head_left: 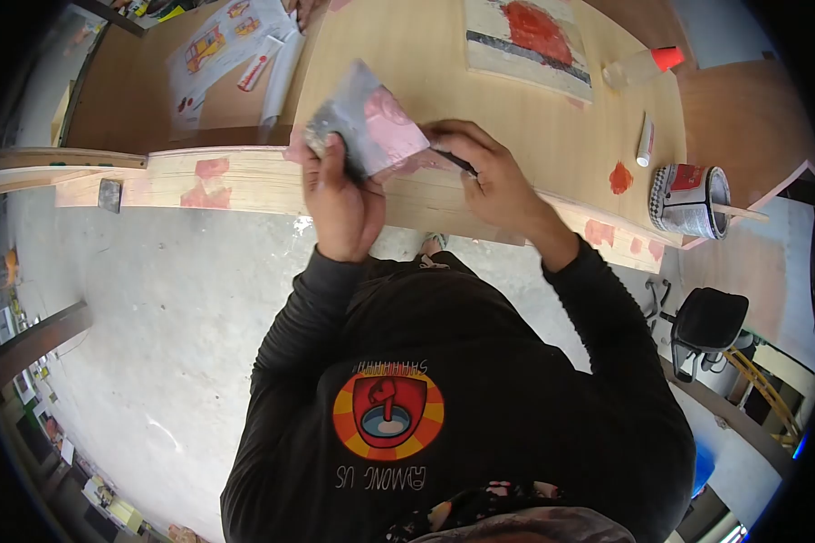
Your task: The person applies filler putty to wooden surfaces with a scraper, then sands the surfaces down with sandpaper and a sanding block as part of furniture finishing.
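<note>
My left hand (342,204) grips a flat grey plate (351,104) from below, thumb on its upper face. A smear of pink putty (391,125) covers the plate's right part. At the plate's right corner, my right hand (498,181) is closed around a thin dark-handled putty knife (455,161); its blade is mostly hidden. Both hands are over the front edge of a pale wooden panel (407,54). Pink filler patches (206,181) mark that edge.
A board with red paste (532,45) lies on the panel's far side. To the right are a red-capped bottle (638,68), a white tube (645,140), a red blob (620,177) and a tin with a stick (690,201). Drawings (217,54) lie left; a black chair (708,321) stands right.
</note>
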